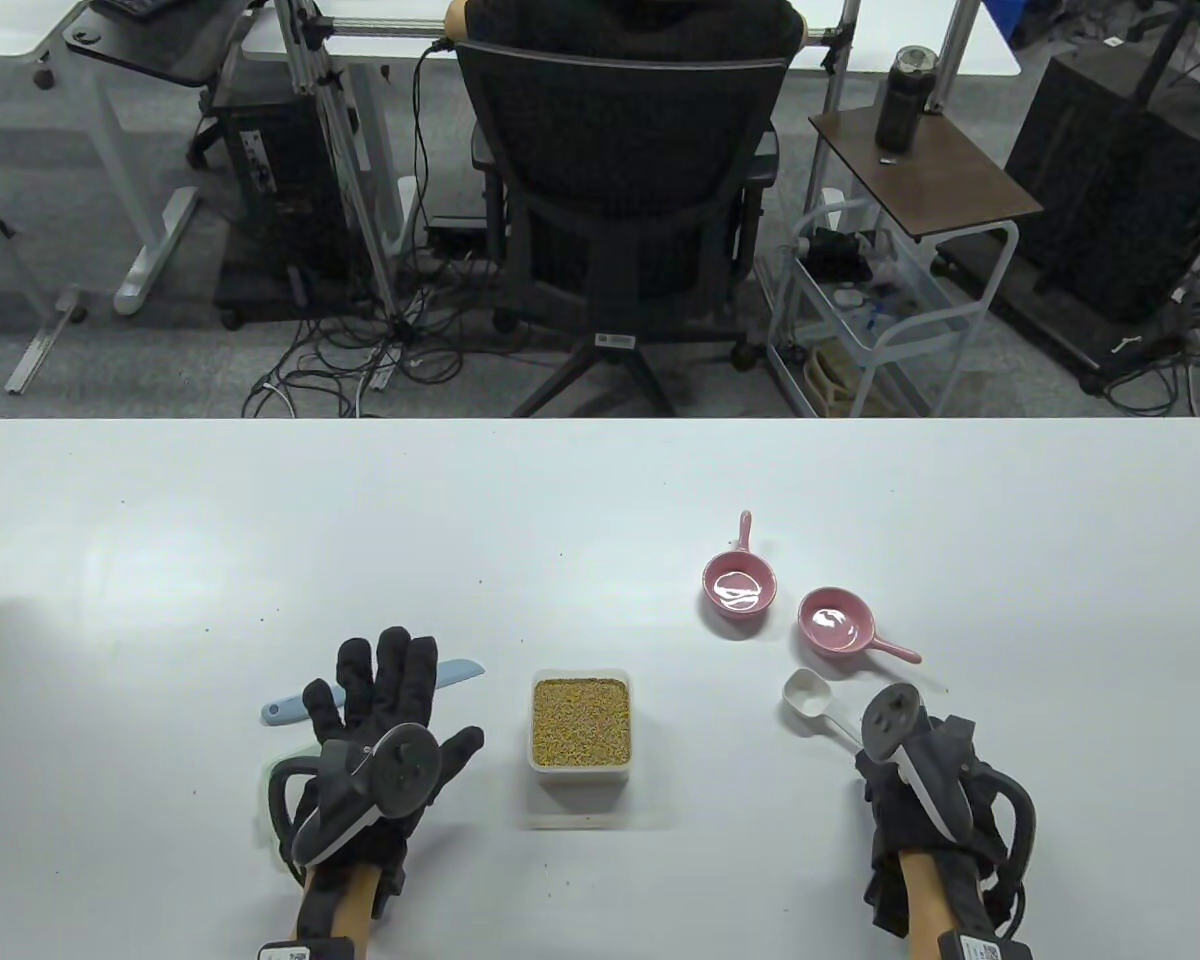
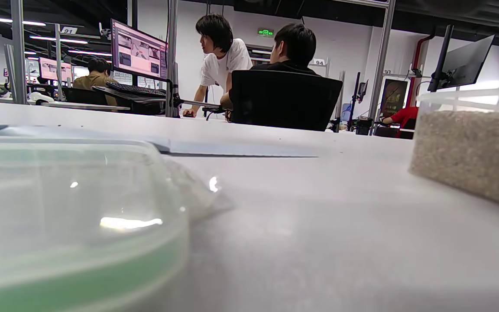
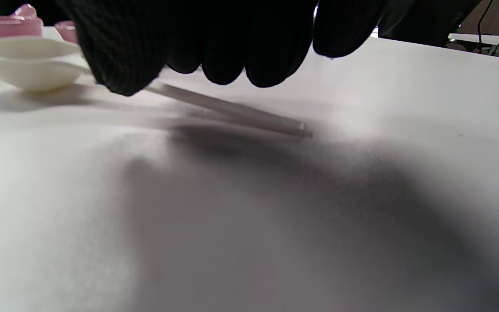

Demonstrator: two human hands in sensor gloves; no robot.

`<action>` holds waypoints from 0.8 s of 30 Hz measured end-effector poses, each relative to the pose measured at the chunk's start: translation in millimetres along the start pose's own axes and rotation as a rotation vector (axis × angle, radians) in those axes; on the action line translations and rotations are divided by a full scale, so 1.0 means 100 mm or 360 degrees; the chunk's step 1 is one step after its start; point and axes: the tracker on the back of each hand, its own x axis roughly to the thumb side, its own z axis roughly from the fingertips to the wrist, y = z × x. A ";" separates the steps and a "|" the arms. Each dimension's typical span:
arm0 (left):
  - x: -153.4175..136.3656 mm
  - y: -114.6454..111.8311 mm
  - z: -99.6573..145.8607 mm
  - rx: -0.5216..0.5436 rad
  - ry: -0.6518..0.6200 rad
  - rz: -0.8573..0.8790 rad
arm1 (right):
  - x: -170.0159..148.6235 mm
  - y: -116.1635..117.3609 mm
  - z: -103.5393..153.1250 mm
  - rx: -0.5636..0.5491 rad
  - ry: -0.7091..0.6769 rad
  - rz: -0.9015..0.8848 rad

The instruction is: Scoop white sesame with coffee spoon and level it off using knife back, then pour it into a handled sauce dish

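Note:
A clear tub of sesame (image 1: 580,722) stands at the front centre, also seen in the left wrist view (image 2: 470,151). My left hand (image 1: 380,700) lies flat with spread fingers over a light-blue knife (image 1: 457,672), whose blade (image 2: 232,149) rests on the table. My right hand (image 1: 910,760) hangs over the handle of the white coffee spoon (image 1: 810,692). Its curled fingers (image 3: 232,52) sit just above the handle (image 3: 241,110), and the nearest one covers part of it. Contact is unclear. The spoon bowl (image 3: 28,60) rests on the table. Two pink handled sauce dishes (image 1: 738,585) (image 1: 837,620) sit beyond.
A clear lid with a green rim (image 2: 67,216) lies under my left wrist (image 1: 265,790). An office chair (image 1: 625,190) with a seated person stands past the table's far edge. A small cart (image 1: 890,300) is at the back right.

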 end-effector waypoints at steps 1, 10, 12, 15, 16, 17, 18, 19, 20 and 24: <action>0.00 -0.01 0.00 -0.0008 -0.0003 -0.0006 | 0.01 0.03 -0.01 0.0009 -0.0004 0.0030; 0.00 0.00 0.00 0.0015 -0.0011 0.0029 | 0.09 0.12 0.03 -0.0127 -0.0124 0.0118; 0.00 0.00 0.01 0.0005 -0.0015 0.0019 | 0.16 0.03 0.10 -0.0244 -0.0219 0.0046; 0.00 0.00 0.01 0.0001 -0.0017 0.0016 | 0.32 -0.22 0.26 -0.0375 -0.0367 -0.0140; 0.00 0.01 0.01 0.0003 -0.0015 0.0018 | 0.37 -0.30 0.31 -0.0382 -0.0403 -0.0200; 0.00 0.00 0.01 0.0000 -0.0015 0.0023 | 0.43 -0.39 0.37 -0.0400 -0.0455 -0.0284; 0.00 0.01 0.01 -0.0001 -0.0017 0.0025 | 0.48 -0.44 0.42 -0.0419 -0.0494 -0.0340; 0.00 0.01 0.01 -0.0003 -0.0016 0.0027 | 0.53 -0.49 0.49 -0.0437 -0.0568 -0.0432; 0.00 0.01 0.02 -0.0008 -0.0016 0.0027 | 0.57 -0.50 0.53 -0.0444 -0.0627 -0.0505; 0.01 0.01 0.01 -0.0022 -0.0023 0.0017 | 0.66 -0.27 0.64 -0.0518 -0.0776 -0.0873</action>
